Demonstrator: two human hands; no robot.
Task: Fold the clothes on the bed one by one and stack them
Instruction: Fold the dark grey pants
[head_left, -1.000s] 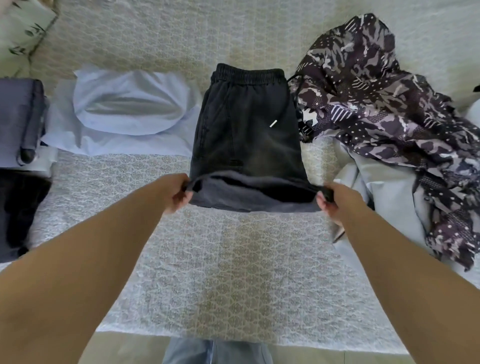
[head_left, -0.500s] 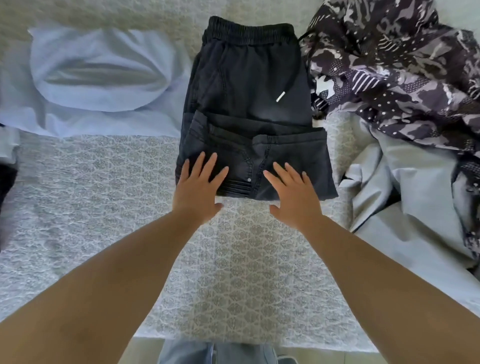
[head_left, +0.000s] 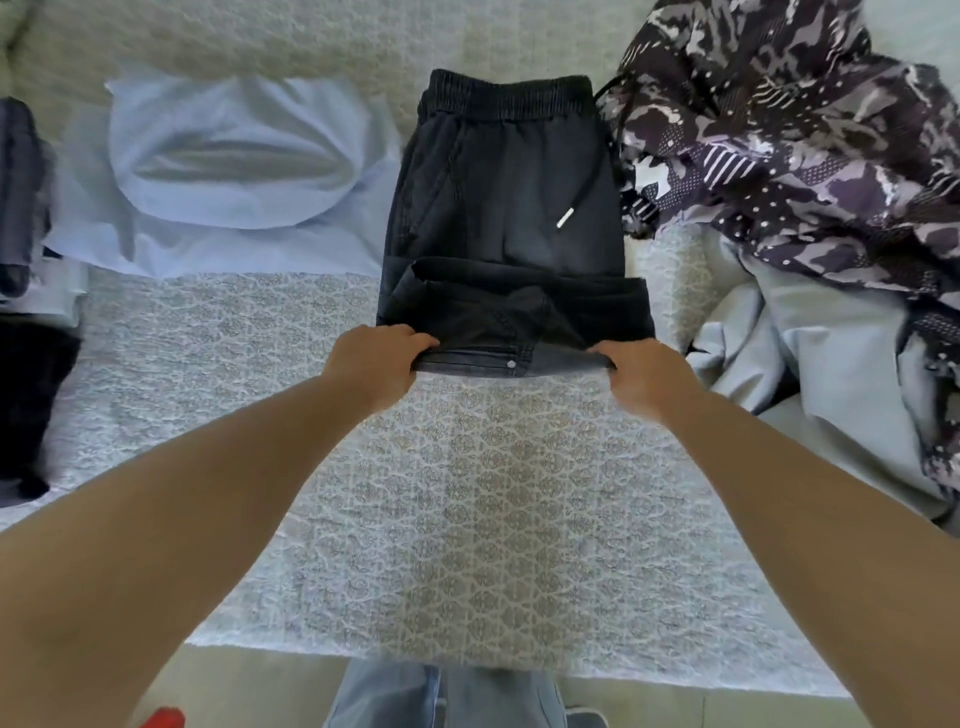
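1. Black trousers (head_left: 511, 192) lie on the bed (head_left: 467, 493), stretching away beyond the fingertips.
2. Left hand (head_left: 371, 364) grips the near folded edge, fingers curled.
3. Right hand (head_left: 647, 376) grips likewise.

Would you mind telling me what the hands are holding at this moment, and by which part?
Both hands, left and right, grip the black trousers by the near folded edge, one at each corner.
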